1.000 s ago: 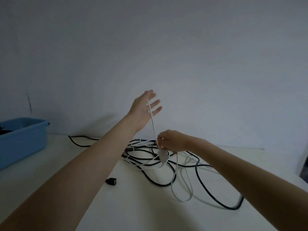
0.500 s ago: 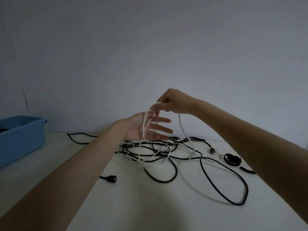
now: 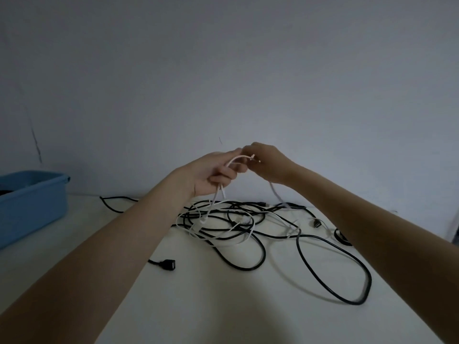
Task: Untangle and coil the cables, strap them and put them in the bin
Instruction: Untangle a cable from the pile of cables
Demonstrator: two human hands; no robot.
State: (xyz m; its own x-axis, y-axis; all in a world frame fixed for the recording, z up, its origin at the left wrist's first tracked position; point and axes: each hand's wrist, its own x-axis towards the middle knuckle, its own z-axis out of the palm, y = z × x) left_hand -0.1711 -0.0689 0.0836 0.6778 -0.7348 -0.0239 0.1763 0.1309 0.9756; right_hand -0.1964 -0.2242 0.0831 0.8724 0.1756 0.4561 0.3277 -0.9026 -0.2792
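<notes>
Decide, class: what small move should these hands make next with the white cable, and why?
Probably wrap another loop onto the left hand: the right hand pinches the white cable beside it, while the rest lies snarled among black cables on the table.

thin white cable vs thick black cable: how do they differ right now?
The thin white cable is partly lifted, gripped by the left hand and right hand; the thick black cable lies wholly on the white table, untouched. White looks thinner and bunches in tight loops; black sprawls in wide loops. Both run through the same tangle.
</notes>
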